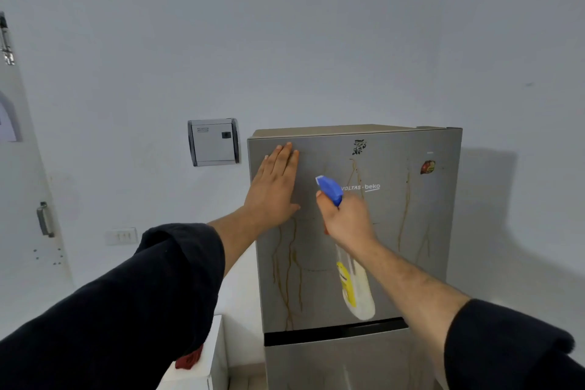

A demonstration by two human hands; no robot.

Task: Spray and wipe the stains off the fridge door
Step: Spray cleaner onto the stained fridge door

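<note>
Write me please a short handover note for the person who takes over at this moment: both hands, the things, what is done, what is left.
Left hand: flat on the fridge door, upper left, fingers straight.
Right hand: grips the spray bottle, nozzle toward the door.
Red cloth: on the white unit, lower left of the view, not in hand.
Done: apparently nothing wiped; brown stains run down the door.
Left: spray, then fetch the cloth and wipe.
</note>
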